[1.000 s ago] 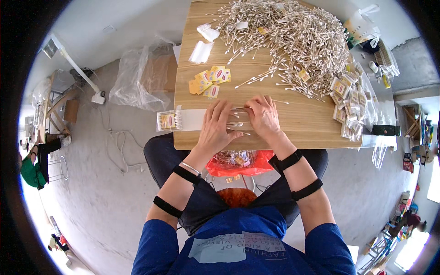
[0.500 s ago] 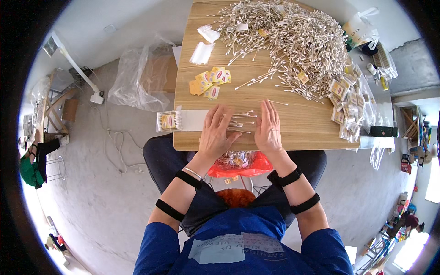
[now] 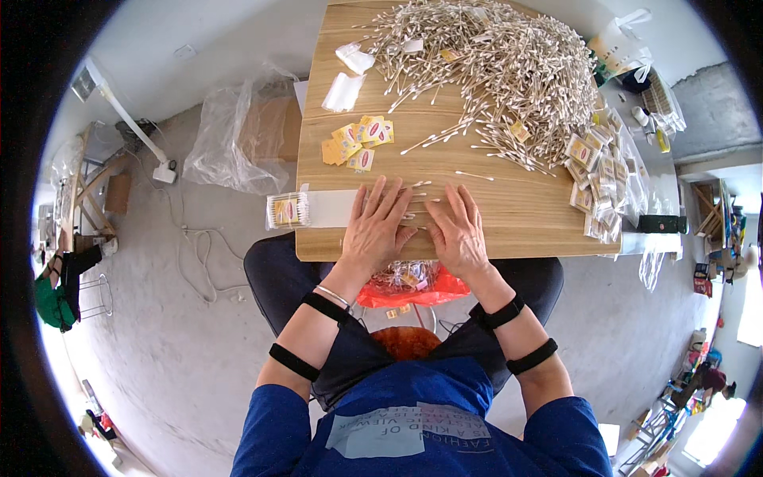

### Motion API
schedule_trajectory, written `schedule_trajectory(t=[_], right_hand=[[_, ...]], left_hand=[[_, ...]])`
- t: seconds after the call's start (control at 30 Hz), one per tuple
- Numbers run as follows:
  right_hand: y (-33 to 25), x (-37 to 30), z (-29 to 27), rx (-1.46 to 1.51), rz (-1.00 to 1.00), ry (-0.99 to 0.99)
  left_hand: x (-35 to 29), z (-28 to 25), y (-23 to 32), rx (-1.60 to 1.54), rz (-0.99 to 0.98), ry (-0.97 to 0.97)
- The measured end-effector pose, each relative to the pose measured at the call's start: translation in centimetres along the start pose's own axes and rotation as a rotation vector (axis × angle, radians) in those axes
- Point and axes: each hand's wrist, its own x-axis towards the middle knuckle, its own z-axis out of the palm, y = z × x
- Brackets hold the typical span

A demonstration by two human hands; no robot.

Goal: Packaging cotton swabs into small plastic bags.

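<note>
My left hand lies palm down near the table's front edge, fingers stretched out and spread. It covers the right end of a white strip. A few loose cotton swabs lie between my two hands, partly hidden under the fingers. My right hand rests just to their right, its fingers apart and slightly bent, the tips by the swab ends. At the strip's left end sits a clear pack of cotton swabs with a yellow card inside. A single swab lies beyond my right fingertips.
A large heap of cotton swabs covers the table's far right. Wrapped swab packs are piled at the right edge. Yellow cards and clear plastic sleeves lie at left. Below the table edge hangs a red bag.
My right hand has tilted inward and moved left, its fingers spreading. My left hand's fingers have flattened and spread. The swabs between them show less now. The whole view has shifted slightly.
</note>
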Motion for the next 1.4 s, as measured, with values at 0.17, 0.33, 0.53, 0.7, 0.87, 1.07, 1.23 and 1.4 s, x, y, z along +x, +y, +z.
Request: schedule_trajectory(t=[0.17,0.33,0.53,0.7,0.87,1.07,1.23,1.4], right_hand=[[0.1,0.0,0.2,0.002,-0.012,-0.007],[0.1,0.7,-0.1,0.095,0.064,0.064],[0.5,-0.1,1.3,0.016,0.09,0.047],[-0.6,-0.3,1.2,0.008,0.025,-0.013],[0.3,0.8,0.5,-0.033,0.037,0.014],[1.0,0.9,-0.9,-0.232,0.032,0.055],[1.4,-0.6,-0.5,-0.075,0.055,0.06],[-1.3,1.1,0.6,-0.091,-0.067,-0.13]], left_hand=[[0.0,0.0,-0.1,0.004,-0.01,-0.029],[0.0,-0.2,0.0,-0.047,-0.014,-0.012],[-0.2,0.1,-0.2,-0.027,0.046,0.059],[-0.4,0.4,-0.4,-0.048,0.031,0.093],[-0.4,0.3,-0.2,-0.07,0.04,0.109],[-0.3,-0.2,0.0,-0.131,0.024,0.131],[-0.2,-0.5,0.1,-0.191,-0.014,0.148],[-0.8,-0.1,-0.8,-0.344,-0.038,0.241]])
